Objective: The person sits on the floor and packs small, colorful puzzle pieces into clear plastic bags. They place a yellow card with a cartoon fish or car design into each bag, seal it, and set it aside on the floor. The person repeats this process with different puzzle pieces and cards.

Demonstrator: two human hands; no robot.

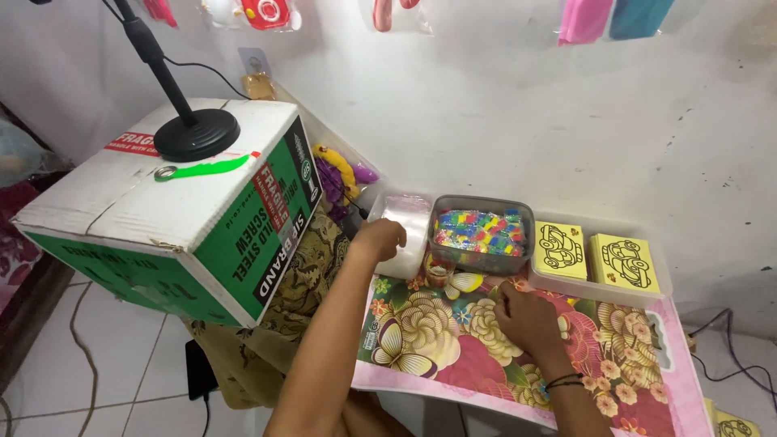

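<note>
My left hand [377,239] reaches forward and rests on a roll of clear plastic bags [407,231] lying at the far left of a low table covered in a pink floral cloth [453,340]. My right hand [528,317] lies knuckles-up on the cloth, fingers curled, with dark bands on the wrist; whether it holds anything is hidden. Just beyond it stands a clear tub of small multicoloured pieces [481,231], with a small round cup [438,269] in front of it.
A clear tray [603,285] holds two stacks of yellow cards with car drawings [622,260]. A white-and-green cardboard box [174,210] stands left, bearing a black stand base [197,134] and a green tool. Cables run across the tiled floor.
</note>
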